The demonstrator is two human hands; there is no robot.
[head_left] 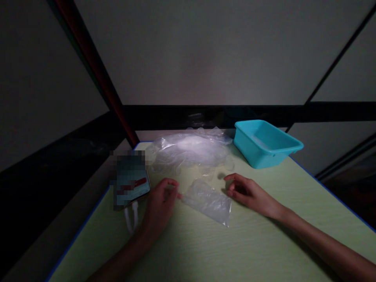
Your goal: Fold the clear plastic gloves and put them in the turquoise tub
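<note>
A small clear plastic bag (207, 201) lies flat and slightly creased on the table between my two hands. My left hand (163, 203) is just left of it, fingers loosely bent and apart, with a fingertip close to the bag's left corner; whether it touches cannot be made out. On the bag's other side, my right hand (248, 194) rests near the table, its fingers curved with a gap between them and nothing held. Behind the bag spreads a heap of thin clear plastic (190, 150), crumpled and shiny.
A turquoise plastic basin (258, 152) stands at the back right. To the left, a phone (132, 184), partly blurred out, has a white cable (135, 215) beside it. The pale table (211, 254) has blue edging and meets a panelled wall (205, 55) at the back.
</note>
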